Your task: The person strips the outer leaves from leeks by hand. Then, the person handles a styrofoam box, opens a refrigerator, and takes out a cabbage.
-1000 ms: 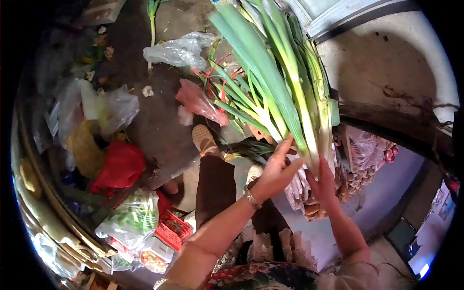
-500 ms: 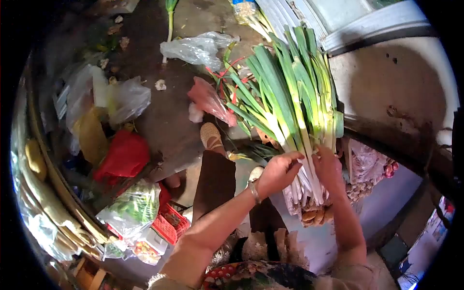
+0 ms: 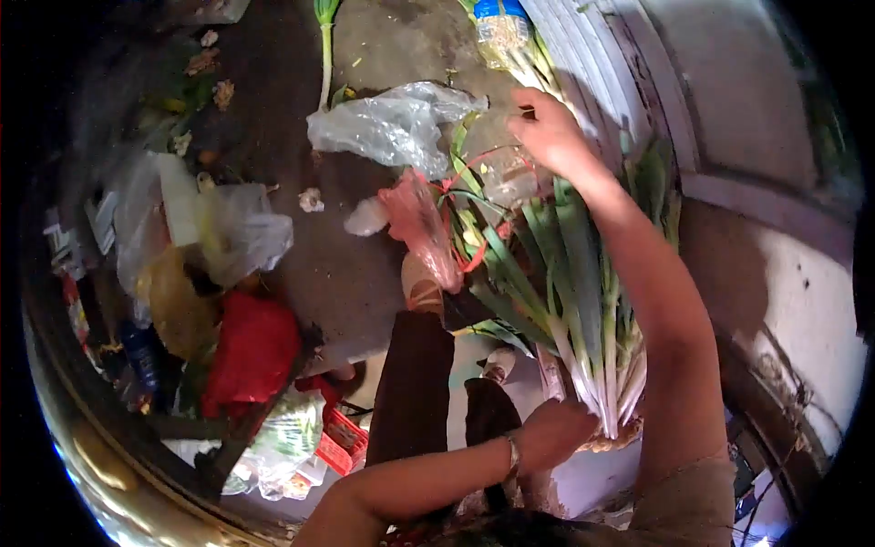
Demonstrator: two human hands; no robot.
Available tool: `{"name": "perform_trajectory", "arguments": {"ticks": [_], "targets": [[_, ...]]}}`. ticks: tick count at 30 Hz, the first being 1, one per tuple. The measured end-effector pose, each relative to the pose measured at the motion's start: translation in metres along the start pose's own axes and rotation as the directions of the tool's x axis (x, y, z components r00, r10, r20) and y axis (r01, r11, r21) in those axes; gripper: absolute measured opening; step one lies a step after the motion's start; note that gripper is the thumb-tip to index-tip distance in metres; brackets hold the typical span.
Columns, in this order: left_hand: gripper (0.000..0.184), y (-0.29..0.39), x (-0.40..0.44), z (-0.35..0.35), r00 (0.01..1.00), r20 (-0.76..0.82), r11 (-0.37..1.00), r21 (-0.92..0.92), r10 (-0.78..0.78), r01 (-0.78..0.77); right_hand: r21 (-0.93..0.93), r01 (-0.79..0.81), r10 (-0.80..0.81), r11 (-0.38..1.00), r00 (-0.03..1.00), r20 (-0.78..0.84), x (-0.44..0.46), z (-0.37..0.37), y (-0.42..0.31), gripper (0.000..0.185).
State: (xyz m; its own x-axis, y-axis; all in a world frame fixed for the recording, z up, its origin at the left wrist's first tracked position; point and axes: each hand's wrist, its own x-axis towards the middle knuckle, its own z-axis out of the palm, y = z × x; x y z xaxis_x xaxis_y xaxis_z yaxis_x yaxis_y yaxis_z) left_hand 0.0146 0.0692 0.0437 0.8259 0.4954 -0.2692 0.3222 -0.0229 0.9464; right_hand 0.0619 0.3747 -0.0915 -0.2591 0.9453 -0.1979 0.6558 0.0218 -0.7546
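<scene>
A heap of long green onions (image 3: 583, 273) lies in front of me, green leaves pointing away and white stems toward me. My left hand (image 3: 561, 433), with a bracelet at the wrist, is closed at the lower ends of the white stems; its fingertips are partly hidden. My right hand (image 3: 550, 132) reaches out past the leaf tips, its thumb and fingers apart and nothing in them. Just beyond it is another bundle with white stems, in a wrapper with a blue band (image 3: 501, 32). My right forearm covers part of the heap.
A clear plastic bag (image 3: 392, 123), a pink bag (image 3: 417, 223) and red ties lie on the floor. One single green onion (image 3: 326, 64) lies farther off. At left are a red bag (image 3: 255, 346), a red basket (image 3: 342, 442) and bagged greens. A pale wall (image 3: 775, 273) stands at right.
My right hand has left the white stems and stretched forward beyond the leaves. My left hand stays by the stem ends. The view has shifted, and the heap sits lower in it.
</scene>
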Motion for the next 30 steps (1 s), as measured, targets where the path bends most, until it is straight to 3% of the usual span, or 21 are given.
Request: {"name": "perform_trajectory", "arguments": {"ticks": [2,4,5,6,8,9,11,12,15,17,19,21,24,28,30], "targets": [[0.02,-0.005,-0.004,-0.021,0.999,0.053,1.0,-0.012,-0.003,0.004,-0.066,0.04,-0.037,0.997,0.998,0.05,0.049,0.016,0.031,0.049],[0.02,-0.009,-0.006,-0.042,0.993,0.107,0.999,0.006,-0.053,0.053,-0.166,-0.142,0.18,0.976,0.955,0.236,0.093,0.026,0.069,0.053],[0.02,-0.013,-0.014,-0.055,0.997,-0.073,0.998,-0.047,0.029,-0.033,-0.199,-0.229,0.238,0.953,0.971,0.023,0.104,0.051,0.119,0.055],[0.02,-0.02,-0.014,-0.062,0.997,-0.068,0.998,-0.057,0.024,-0.028,-0.461,-0.153,0.13,0.874,0.988,-0.083,0.111,0.055,0.115,0.057],[0.019,-0.032,-0.017,-0.076,1.0,0.018,0.997,-0.078,0.021,-0.019,-0.413,-0.192,0.19,0.89,0.981,-0.046,0.132,0.07,0.168,0.067],[0.018,-0.03,-0.02,-0.087,0.998,0.0,0.997,0.035,-0.066,0.066,-0.397,-0.209,0.214,0.894,0.976,-0.032,0.138,0.075,0.189,0.07],[0.017,-0.028,-0.021,-0.124,0.997,-0.028,0.997,0.022,-0.073,0.073,-0.643,-0.208,0.021,0.737,0.958,-0.287,0.139,0.079,0.198,0.085],[0.016,-0.038,-0.018,-0.139,0.996,-0.051,0.997,0.01,-0.076,0.076,-0.64,-0.22,0.043,0.736,0.959,-0.28,0.145,0.08,0.21,0.085],[0.019,-0.047,-0.017,-0.135,0.989,-0.091,0.993,0.015,-0.114,0.116,-0.396,-0.363,0.301,0.844,0.93,-0.211,0.156,0.058,0.221,0.097],[0.021,-0.054,-0.017,-0.139,0.98,-0.127,0.988,-0.005,-0.152,0.152,-0.223,-0.536,0.523,0.815,0.844,-0.117,0.161,0.053,0.233,0.103],[0.026,-0.058,-0.015,-0.144,0.958,-0.191,0.977,-0.014,-0.213,0.214,-0.139,-0.621,0.622,0.771,0.782,-0.04,0.161,0.057,0.249,0.106],[0.028,-0.06,-0.014,-0.146,0.954,-0.195,0.971,0.016,-0.229,0.237,-0.097,-0.346,0.324,0.933,0.927,-0.189,0.16,0.061,0.275,0.107],[0.032,-0.061,-0.013,-0.153,0.957,-0.194,0.973,0.043,-0.215,0.227,-0.149,-0.397,0.375,0.906,0.914,-0.154,0.163,0.062,0.299,0.105],[0.04,-0.061,-0.015,-0.157,0.977,-0.122,0.985,-0.015,-0.173,0.173,-0.308,-0.412,0.379,0.858,0.911,-0.161,0.157,0.068,0.25,0.1],[0.049,-0.06,-0.019,-0.145,0.984,-0.062,0.985,-0.008,-0.17,0.17,-0.539,-0.494,0.443,0.682,0.866,-0.233,0.155,0.079,0.229,0.099]]}}
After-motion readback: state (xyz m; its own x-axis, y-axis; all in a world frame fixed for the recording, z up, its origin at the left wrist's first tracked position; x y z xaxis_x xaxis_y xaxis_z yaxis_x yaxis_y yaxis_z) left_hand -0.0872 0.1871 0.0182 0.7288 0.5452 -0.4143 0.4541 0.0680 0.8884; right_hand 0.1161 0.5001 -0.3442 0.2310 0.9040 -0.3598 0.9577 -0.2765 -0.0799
